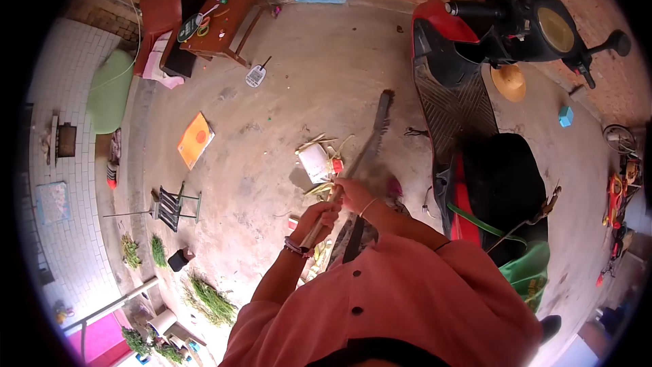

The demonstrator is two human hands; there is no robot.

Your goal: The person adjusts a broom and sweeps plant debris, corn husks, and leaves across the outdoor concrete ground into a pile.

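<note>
Broom [370,146] (see that bristly edge!) sits gripped in left hand [316,221] and right hand [354,196], its head out ahead of the fingers [331,217]; sweeping, apparently, and the next stroke calls for angling toward scraps [318,189] just left of them.

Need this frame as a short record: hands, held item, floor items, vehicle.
left_hand: left hand, closed round the long-handled tool, nearer the body
right_hand: right hand, closed round it farther along
tool_far_end: dark, ragged along one side; exact type unclear
floor_near_tool: white item, scattered scraps
floor_left: orange booklet, dark-slatted stool
vehicle: scooter, right of the tool
</note>
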